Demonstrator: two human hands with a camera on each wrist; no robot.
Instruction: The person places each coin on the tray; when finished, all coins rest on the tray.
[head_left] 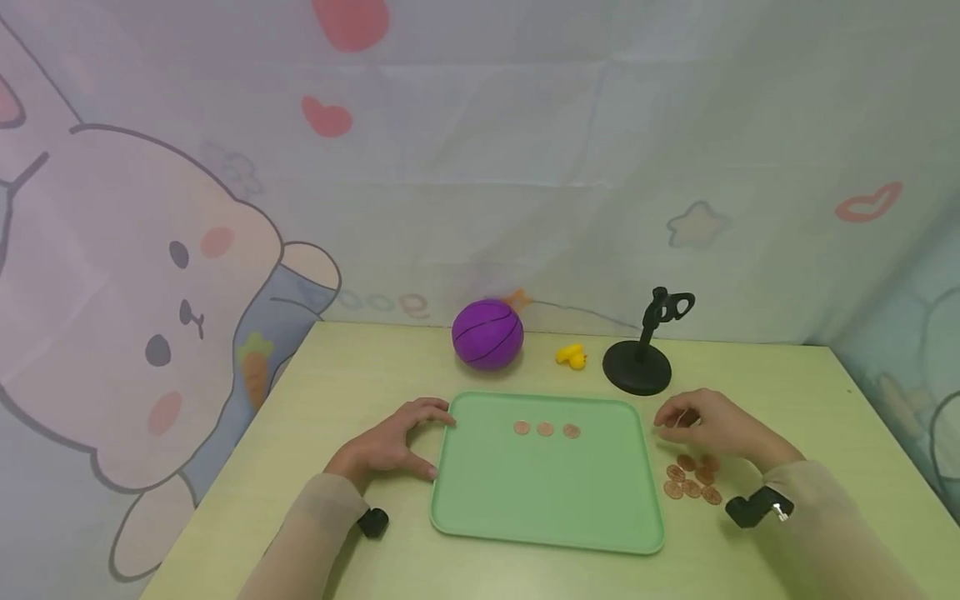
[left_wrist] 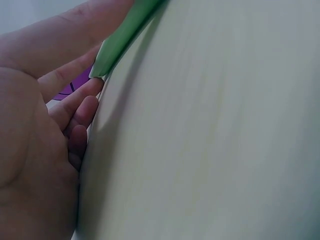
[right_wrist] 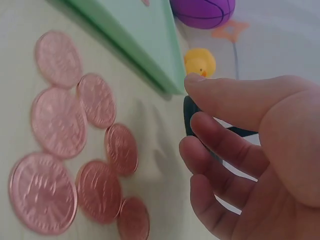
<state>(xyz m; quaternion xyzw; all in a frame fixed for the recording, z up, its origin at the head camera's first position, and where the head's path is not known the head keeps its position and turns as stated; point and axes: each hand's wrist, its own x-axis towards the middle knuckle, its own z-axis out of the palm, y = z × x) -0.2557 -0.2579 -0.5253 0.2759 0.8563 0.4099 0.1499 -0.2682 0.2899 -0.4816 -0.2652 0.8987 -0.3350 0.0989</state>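
A pale green tray (head_left: 547, 492) lies on the table, with a row of three copper-coloured coins (head_left: 545, 429) in its far half. At the tray's left edge my left hand (head_left: 393, 437) rests with fingers and thumb spread, touching the rim; the left wrist view shows its fingertips by the green rim (left_wrist: 112, 55). Right of the tray, my right hand (head_left: 708, 423) hovers over the table, its fingers loosely bent. No coin shows between its thumb and fingers in the right wrist view. Nearer the wrist lies a cluster of several copper-coloured coins (right_wrist: 59, 122), some touching or overlapping.
Behind the tray sit a purple ball (head_left: 487, 335) with black lines, a small yellow rubber duck (head_left: 572, 357) and a black stand (head_left: 637, 367) with a round base. A printed cloth (head_left: 480, 167) hangs along the table's far edge.
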